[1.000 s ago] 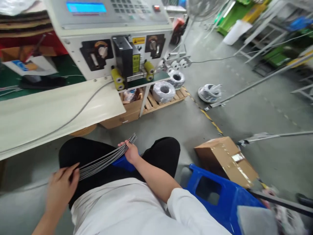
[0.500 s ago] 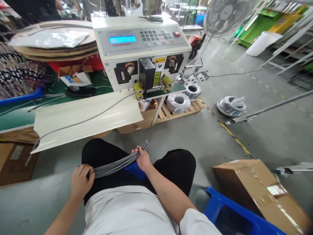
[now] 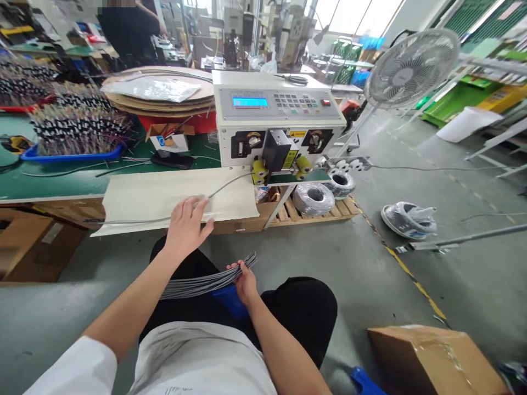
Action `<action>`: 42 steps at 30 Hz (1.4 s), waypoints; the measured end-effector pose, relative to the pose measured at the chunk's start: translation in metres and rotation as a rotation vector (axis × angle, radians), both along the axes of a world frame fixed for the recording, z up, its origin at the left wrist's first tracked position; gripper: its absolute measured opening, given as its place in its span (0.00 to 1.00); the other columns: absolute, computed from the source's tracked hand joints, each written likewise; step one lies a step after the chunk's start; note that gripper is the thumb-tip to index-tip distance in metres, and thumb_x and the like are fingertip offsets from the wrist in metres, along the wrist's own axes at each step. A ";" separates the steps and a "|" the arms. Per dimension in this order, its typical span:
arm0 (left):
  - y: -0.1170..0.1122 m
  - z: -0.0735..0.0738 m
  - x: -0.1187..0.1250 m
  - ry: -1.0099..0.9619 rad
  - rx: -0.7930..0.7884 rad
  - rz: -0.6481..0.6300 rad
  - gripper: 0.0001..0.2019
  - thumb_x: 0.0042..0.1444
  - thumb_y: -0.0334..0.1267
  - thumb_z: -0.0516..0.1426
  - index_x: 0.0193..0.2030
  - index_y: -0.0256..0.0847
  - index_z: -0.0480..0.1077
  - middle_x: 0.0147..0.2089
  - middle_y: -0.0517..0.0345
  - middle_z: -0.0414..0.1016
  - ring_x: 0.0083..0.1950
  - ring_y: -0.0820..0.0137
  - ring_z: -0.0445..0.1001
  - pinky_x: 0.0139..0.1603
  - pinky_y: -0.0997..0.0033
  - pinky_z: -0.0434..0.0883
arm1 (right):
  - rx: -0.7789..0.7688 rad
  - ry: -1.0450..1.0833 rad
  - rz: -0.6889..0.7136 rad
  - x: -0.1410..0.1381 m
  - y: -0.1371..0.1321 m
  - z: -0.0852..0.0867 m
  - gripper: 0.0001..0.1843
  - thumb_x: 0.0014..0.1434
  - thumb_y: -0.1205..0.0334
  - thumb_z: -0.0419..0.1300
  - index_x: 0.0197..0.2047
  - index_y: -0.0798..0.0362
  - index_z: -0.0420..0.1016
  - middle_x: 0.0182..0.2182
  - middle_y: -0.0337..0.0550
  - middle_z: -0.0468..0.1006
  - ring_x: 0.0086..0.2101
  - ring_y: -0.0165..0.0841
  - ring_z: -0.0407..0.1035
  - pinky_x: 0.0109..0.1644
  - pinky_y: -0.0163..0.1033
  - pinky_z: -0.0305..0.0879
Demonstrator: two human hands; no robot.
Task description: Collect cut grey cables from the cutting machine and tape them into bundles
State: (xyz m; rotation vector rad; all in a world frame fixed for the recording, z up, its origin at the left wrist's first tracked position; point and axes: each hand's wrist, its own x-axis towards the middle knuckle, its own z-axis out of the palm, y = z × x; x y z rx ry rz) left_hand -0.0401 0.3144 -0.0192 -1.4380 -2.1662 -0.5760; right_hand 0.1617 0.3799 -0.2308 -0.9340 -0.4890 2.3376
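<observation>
I sit facing a white wire-cutting machine point(image 3: 275, 118) with a blue display and yellow rollers. My right hand point(image 3: 246, 281) is closed around one end of a bundle of grey cut wires point(image 3: 206, 283) that lies across my lap. My left hand point(image 3: 187, 227) is raised with fingers stretched out, open, at the front edge of the cream output tray point(image 3: 156, 197). It is right beside the single grey wire point(image 3: 228, 184) that runs out of the machine along the tray.
Wire coils point(image 3: 315, 198) rest on a wooden pallet under the machine, another coil point(image 3: 407, 219) on the floor. A fan point(image 3: 411, 68) stands right. A cardboard box point(image 3: 432, 356) sits at lower right. Bundled wires point(image 3: 78, 129) fill the green bench. Another person point(image 3: 127, 33) stands far back.
My left hand let go of the bundle's left end and rose to the tray's edge. My right hand kept its grip. The view tilted upward.
</observation>
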 end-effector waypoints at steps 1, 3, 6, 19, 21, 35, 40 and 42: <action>0.008 0.004 -0.002 -0.016 0.001 0.026 0.29 0.63 0.50 0.52 0.68 0.40 0.58 0.62 0.40 0.65 0.63 0.49 0.62 0.62 0.50 0.61 | 0.007 0.008 0.002 0.001 0.000 0.001 0.18 0.49 0.51 0.72 0.38 0.50 0.73 0.31 0.39 0.81 0.38 0.40 0.80 0.44 0.44 0.73; 0.018 0.005 -0.005 -0.040 -0.002 0.065 0.32 0.64 0.54 0.51 0.70 0.38 0.55 0.62 0.37 0.64 0.62 0.48 0.63 0.60 0.51 0.63 | 0.019 0.022 0.008 0.003 0.001 0.002 0.18 0.49 0.50 0.72 0.38 0.50 0.73 0.30 0.38 0.81 0.39 0.40 0.80 0.45 0.44 0.73; 0.018 0.001 -0.008 -0.038 -0.052 0.104 0.35 0.64 0.57 0.49 0.70 0.36 0.53 0.59 0.36 0.66 0.60 0.49 0.65 0.56 0.54 0.65 | 0.024 0.026 0.016 0.004 0.002 0.003 0.19 0.49 0.50 0.72 0.38 0.50 0.73 0.30 0.38 0.80 0.38 0.40 0.79 0.44 0.44 0.73; -0.063 -0.008 -0.015 0.085 -0.043 -0.027 0.08 0.65 0.40 0.54 0.46 0.44 0.72 0.41 0.54 0.76 0.43 0.64 0.71 0.47 0.63 0.67 | 0.011 0.156 -0.005 -0.006 0.002 0.004 0.16 0.50 0.55 0.73 0.38 0.52 0.76 0.27 0.36 0.78 0.38 0.36 0.78 0.56 0.48 0.70; -0.074 -0.019 0.003 0.112 -0.080 -0.066 0.07 0.63 0.38 0.56 0.47 0.44 0.72 0.41 0.56 0.76 0.42 0.66 0.71 0.44 0.65 0.67 | 0.014 0.136 -0.027 -0.008 0.001 0.002 0.16 0.49 0.55 0.73 0.38 0.52 0.76 0.27 0.37 0.80 0.38 0.38 0.78 0.57 0.50 0.69; -0.119 -0.112 0.078 -0.209 -0.509 -0.069 0.12 0.68 0.41 0.50 0.41 0.44 0.75 0.38 0.55 0.74 0.42 0.68 0.71 0.33 0.69 0.63 | -0.002 0.114 0.004 -0.004 -0.002 -0.004 0.15 0.55 0.56 0.69 0.44 0.52 0.75 0.41 0.46 0.84 0.42 0.38 0.79 0.56 0.48 0.71; -0.118 -0.107 0.075 -0.174 -0.523 -0.075 0.12 0.67 0.40 0.50 0.43 0.45 0.75 0.38 0.55 0.73 0.42 0.67 0.70 0.34 0.68 0.64 | -0.030 0.144 0.007 -0.004 0.000 0.000 0.15 0.55 0.57 0.69 0.45 0.51 0.76 0.35 0.41 0.83 0.40 0.37 0.79 0.55 0.48 0.72; -0.115 -0.108 0.076 -0.161 -0.515 -0.081 0.12 0.67 0.40 0.50 0.44 0.45 0.75 0.38 0.55 0.73 0.42 0.67 0.70 0.35 0.67 0.64 | -0.041 0.165 0.015 -0.005 0.000 0.001 0.14 0.55 0.57 0.69 0.44 0.51 0.76 0.32 0.39 0.82 0.39 0.37 0.79 0.54 0.49 0.72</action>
